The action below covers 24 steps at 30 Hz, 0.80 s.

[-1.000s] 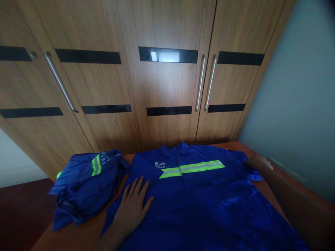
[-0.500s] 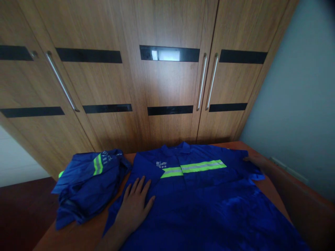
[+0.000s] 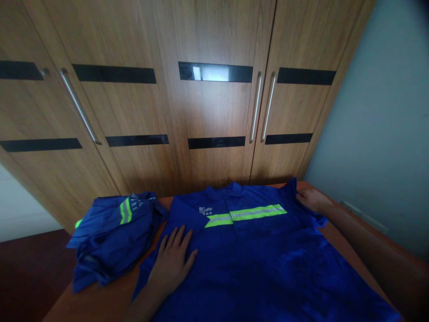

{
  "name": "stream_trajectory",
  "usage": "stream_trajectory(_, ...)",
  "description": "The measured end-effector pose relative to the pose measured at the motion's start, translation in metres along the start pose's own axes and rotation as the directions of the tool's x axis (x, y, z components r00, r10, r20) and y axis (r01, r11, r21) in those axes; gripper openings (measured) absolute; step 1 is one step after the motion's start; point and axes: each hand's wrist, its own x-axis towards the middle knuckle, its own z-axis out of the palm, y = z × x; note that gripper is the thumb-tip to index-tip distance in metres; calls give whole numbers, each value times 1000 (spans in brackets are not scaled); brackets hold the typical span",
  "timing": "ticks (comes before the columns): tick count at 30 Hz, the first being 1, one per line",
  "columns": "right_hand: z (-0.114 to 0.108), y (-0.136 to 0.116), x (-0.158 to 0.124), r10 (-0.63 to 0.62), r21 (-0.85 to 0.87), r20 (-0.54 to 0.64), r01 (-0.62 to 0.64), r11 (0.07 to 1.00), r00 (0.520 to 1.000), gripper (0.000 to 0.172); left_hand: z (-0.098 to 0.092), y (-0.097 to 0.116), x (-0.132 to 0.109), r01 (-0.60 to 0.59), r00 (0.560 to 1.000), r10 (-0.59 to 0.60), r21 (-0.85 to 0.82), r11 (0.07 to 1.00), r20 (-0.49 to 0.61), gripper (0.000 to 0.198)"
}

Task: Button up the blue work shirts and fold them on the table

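A blue shirt (image 3: 248, 250) with a yellow-green and silver stripe lies spread out, its collar toward the cabinet. My left hand (image 3: 172, 264) rests flat on the left part of the shirt, fingers spread. At the right sleeve, my right hand (image 3: 311, 200) has its fingers closed on the sleeve's edge, which is lifted and bent inward; the fingertips are partly hidden by cloth. To the left lies a second blue garment (image 3: 117, 241), folded and rumpled, with a similar stripe and white lettering.
The clothes lie on an orange-brown surface (image 3: 97, 304). Behind it stands a wooden cabinet (image 3: 214, 107) with metal handles and dark strips. A pale wall (image 3: 375, 147) rises at the right.
My right hand has moved inward to the left, and the right sleeve's edge has come up and folded inward with it. My left hand has stayed in place.
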Motion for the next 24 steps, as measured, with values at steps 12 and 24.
stream_trajectory(12, 21, -49, -98, -502, 206, 188, 465, 861, 844, 38, 2, -1, -1, 1, 1000, -1, 26, 1000, -7, 62)
stream_trajectory(24, 71, -32, -111, -295, -126, 164, 316, 940, 941, 64, 2, -1, 0, 2, 1000, -2, 21, 1000, -5, 62)
